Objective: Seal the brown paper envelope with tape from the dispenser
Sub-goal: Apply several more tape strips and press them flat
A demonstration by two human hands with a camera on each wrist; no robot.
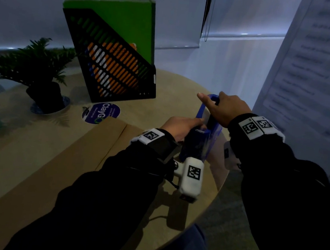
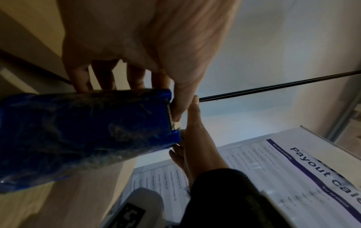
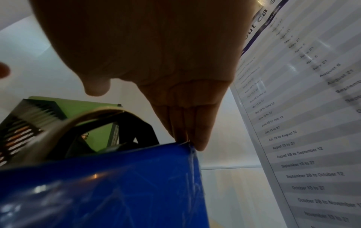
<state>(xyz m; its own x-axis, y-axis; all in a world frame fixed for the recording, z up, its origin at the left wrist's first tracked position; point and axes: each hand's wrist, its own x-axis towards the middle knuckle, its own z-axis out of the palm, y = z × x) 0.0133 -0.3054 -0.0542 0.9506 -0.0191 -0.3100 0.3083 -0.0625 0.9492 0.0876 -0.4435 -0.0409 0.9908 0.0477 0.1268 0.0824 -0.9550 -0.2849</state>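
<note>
Left hand (image 1: pixel 180 125) grips blue tape dispenser (image 1: pixel 213 141) near brown envelope (image 1: pixel 51 163) lying flat on table (image 1: pixel 185 85); right hand (image 1: pixel 224 109), fingers straight, touches dispenser's top rim.

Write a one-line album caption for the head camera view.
Left hand grips a blue tape dispenser while the right hand touches its top, a brown paper envelope lying on the table.

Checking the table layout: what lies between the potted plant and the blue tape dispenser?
Between potted plant and tape dispenser lies a round purple ClayGo disc, flat on the table; only the head view shows it.
</note>
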